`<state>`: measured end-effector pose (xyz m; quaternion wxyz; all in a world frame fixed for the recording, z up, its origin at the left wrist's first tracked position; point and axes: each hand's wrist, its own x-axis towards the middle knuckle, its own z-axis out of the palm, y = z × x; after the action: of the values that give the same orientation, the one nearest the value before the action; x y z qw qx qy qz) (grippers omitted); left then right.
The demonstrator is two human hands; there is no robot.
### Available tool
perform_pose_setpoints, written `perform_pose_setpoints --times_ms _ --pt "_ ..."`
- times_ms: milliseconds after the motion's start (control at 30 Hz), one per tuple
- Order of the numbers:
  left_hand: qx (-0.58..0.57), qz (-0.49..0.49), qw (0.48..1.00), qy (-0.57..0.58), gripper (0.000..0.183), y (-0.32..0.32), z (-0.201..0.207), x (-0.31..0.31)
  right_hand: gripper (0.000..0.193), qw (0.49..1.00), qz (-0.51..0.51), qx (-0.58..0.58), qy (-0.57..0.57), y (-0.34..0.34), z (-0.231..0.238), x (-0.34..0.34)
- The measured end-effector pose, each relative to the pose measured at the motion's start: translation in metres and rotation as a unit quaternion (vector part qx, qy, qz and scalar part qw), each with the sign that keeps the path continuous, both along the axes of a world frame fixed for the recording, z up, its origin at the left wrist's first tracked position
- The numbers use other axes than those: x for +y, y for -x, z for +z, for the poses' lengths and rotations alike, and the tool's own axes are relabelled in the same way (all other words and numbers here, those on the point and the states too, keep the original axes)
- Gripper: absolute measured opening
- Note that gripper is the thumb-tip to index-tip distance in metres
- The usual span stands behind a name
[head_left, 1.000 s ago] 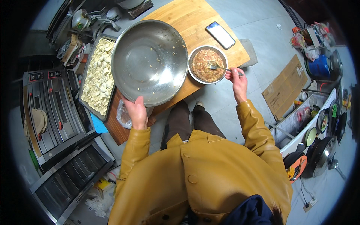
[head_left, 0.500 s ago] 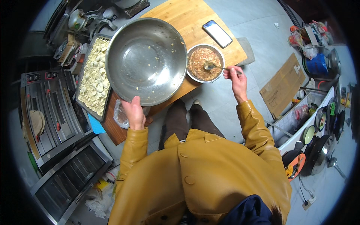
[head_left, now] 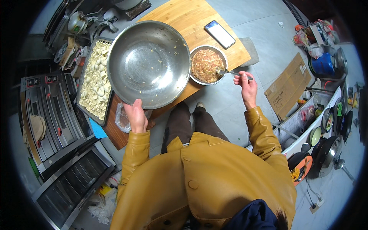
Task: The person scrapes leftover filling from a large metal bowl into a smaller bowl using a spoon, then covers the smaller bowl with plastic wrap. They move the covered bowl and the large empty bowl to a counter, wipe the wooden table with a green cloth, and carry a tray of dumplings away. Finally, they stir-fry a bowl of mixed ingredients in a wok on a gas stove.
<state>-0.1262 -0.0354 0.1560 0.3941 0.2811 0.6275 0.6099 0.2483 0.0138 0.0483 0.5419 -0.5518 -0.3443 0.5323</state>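
Observation:
My left hand (head_left: 136, 117) grips the near rim of a large steel basin (head_left: 147, 63), its thumb over the edge. Only scraps of filling cling to the basin's inside. My right hand (head_left: 246, 86) is closed on the handle of a metal spoon (head_left: 229, 72). The spoon's bowl rests in a reddish minced filling (head_left: 206, 65), at the right side of a smaller round bowl (head_left: 224, 55). That bowl stands right beside the basin on the wooden table. Left of the basin, a dark tray (head_left: 102, 119) is covered with pale folded dumplings (head_left: 96, 82).
A phone (head_left: 219, 34) with a lit screen lies on the wooden table (head_left: 191, 15) beyond the bowl. A clear plastic bag (head_left: 122, 119) sits by my left wrist. An oven (head_left: 53, 119) is at the left. A cardboard sheet (head_left: 288, 86) and shelves with pans are at the right.
My right hand has moved slightly right and nearer to me, drawing the spoon from the filling's middle to the bowl's right side. My left hand still holds the basin.

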Motion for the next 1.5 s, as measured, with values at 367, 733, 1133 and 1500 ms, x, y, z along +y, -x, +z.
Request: perform_pose_setpoints --times_ms 367,733,1133,1500 --pt "0.003 -0.017 1.000 -0.010 0.058 -0.005 0.000 0.005 0.020 0.816 0.131 -0.530 -0.192 0.043 -0.010 0.009" --pt "-0.006 -0.026 1.000 -0.014 0.059 -0.009 0.004 0.007 0.032 0.991 0.033 -0.102 0.080 0.019 -0.026 0.033" --pt "-0.001 -0.046 0.999 0.000 0.056 -0.013 0.015 0.017 0.030 0.909 0.009 -0.396 -0.133 0.025 0.066 0.006" --pt "-0.010 -0.105 0.994 -0.006 0.058 -0.002 0.018 0.020 0.028 0.809 0.170 -0.510 -0.237 0.043 0.112 0.054"
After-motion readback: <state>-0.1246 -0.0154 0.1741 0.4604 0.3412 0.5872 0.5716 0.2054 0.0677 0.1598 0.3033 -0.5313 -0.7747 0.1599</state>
